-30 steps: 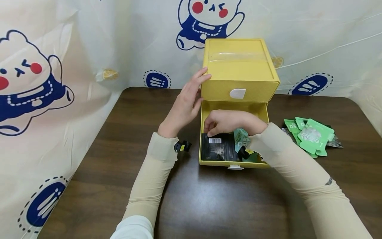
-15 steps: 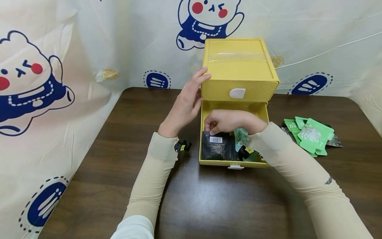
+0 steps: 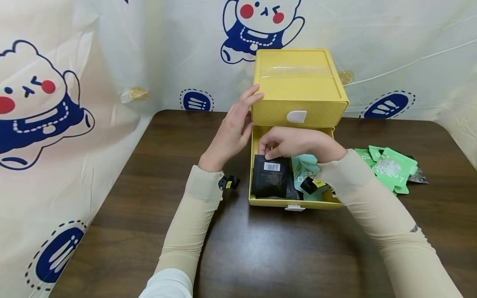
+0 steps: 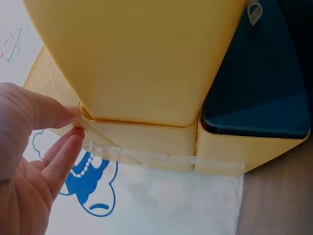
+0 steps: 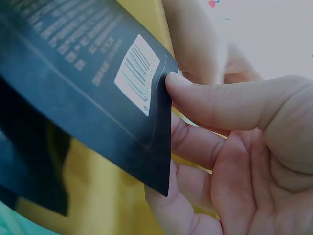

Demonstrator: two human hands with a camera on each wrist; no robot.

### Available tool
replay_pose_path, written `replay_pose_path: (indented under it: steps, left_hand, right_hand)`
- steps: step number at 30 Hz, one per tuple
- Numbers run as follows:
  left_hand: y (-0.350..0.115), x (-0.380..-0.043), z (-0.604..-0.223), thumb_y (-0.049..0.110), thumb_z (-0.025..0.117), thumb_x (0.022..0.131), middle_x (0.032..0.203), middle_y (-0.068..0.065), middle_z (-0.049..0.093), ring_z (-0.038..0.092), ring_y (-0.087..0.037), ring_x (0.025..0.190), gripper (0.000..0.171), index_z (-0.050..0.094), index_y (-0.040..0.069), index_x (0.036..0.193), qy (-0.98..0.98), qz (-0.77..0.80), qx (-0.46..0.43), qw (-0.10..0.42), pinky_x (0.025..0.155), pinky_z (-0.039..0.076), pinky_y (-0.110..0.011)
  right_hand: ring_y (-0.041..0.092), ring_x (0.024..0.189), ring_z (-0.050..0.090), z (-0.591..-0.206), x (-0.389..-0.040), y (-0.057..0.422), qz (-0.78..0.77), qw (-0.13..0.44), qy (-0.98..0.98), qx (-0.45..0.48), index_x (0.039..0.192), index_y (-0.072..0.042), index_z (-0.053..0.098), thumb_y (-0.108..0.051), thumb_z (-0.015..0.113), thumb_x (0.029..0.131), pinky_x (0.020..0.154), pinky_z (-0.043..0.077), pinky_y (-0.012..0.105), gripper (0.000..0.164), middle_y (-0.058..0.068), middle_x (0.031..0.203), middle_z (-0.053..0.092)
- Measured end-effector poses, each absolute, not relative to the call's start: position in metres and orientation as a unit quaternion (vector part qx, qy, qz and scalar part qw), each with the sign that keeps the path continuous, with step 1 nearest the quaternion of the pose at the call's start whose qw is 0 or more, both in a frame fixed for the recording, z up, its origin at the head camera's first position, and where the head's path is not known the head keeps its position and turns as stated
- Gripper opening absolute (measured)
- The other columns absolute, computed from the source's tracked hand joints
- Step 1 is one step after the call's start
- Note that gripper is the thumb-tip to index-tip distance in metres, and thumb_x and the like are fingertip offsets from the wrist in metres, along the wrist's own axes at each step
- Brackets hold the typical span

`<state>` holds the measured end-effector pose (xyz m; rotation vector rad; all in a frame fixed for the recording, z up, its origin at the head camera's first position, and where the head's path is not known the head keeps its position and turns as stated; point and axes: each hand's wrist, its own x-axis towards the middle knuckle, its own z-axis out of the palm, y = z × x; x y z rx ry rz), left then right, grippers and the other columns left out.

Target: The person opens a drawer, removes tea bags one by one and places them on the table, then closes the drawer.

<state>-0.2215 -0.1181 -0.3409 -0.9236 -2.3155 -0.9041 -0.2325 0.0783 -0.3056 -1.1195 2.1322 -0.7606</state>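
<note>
Right grip (image 3: 298, 142) is pinching black packet (image 3: 270, 182) in drawer (image 3: 270, 203), left hand (image 3: 232, 128) touching yellow box (image 3: 298, 85), right sleeve (image 3: 352, 178) partly hiding drawer, green packets (image 3: 395, 167) lying beside.

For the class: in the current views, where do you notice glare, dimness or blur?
Head: pale glare on the dark table, in front of the yellow box; left wrist: dim overall; right wrist: small print on the black packet too soft to read, upper right background washed out.
</note>
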Motion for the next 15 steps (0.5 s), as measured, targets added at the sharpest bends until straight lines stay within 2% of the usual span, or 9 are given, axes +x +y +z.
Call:
replay_pose_path:
  steps: [10, 15]
  left_hand:
    - [-0.117, -0.223, -0.34, -0.013, 0.057, 0.091, 0.163, -0.006, 0.028, 0.046, -0.026, 0.127, 0.065, 0.036, 0.011, 0.147, -0.847, -0.333, -0.34, 0.239, 0.099, 0.05, -0.034]
    - [-0.116, -0.224, -0.341, -0.014, 0.058, 0.09, 0.163, -0.006, 0.028, 0.047, -0.028, 0.124, 0.067, 0.037, 0.011, 0.148, -0.845, -0.333, -0.342, 0.242, 0.098, 0.052, -0.035]
  right_hand:
    - [0.018, 0.063, 0.049, -0.276, -0.231, 0.12, -0.368, 0.242, 0.819, -0.367, 0.104, 0.002, 0.065, -0.004, 0.054, 0.099, 0.058, 0.043, 0.025, 0.013, 0.005, 0.079, 0.058]
    - [0.022, 0.077, 0.057, -0.268, -0.223, 0.15, -0.417, 0.22, 0.831, -0.295, 0.109, 0.0, 0.063, -0.01, 0.054, 0.101, 0.066, 0.051, 0.026, 0.016, 0.006, 0.091, 0.062]
